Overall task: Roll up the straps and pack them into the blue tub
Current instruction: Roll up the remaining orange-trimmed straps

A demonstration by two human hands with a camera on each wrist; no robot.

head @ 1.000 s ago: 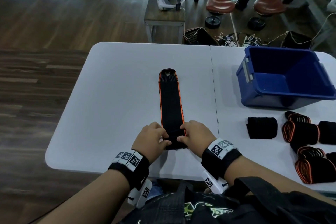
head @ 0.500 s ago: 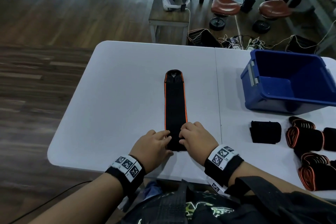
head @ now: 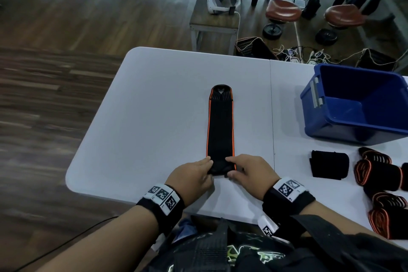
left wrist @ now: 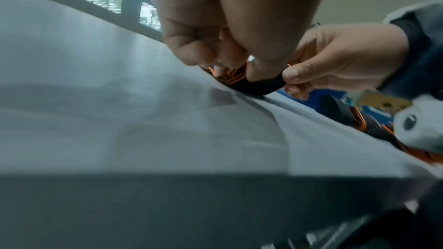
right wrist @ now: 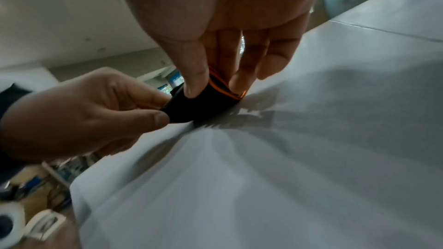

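A long black strap (head: 220,126) with orange edges lies flat along the middle of the white table (head: 154,117), its rounded tip pointing away from me. Its near end is turned over into a small roll (head: 220,170). My left hand (head: 205,170) pinches the roll's left side between thumb and fingers, and my right hand (head: 234,166) pinches its right side. The left wrist view shows the left hand (left wrist: 230,69) on the roll (left wrist: 258,86). The right wrist view shows the right hand (right wrist: 215,86) on the roll (right wrist: 203,107). The blue tub (head: 344,132) stands open at the right.
Rolled straps lie at the table's right: a plain black one (head: 329,163) and several orange-edged ones (head: 377,174) nearer the edge. Behind the table are a small wooden bench (head: 216,20), two stools, bottles and floor cables.
The strap's near end has been turned over into a first small roll, and the flat part is a little shorter. Both hands went from lying on the end to pinching it.
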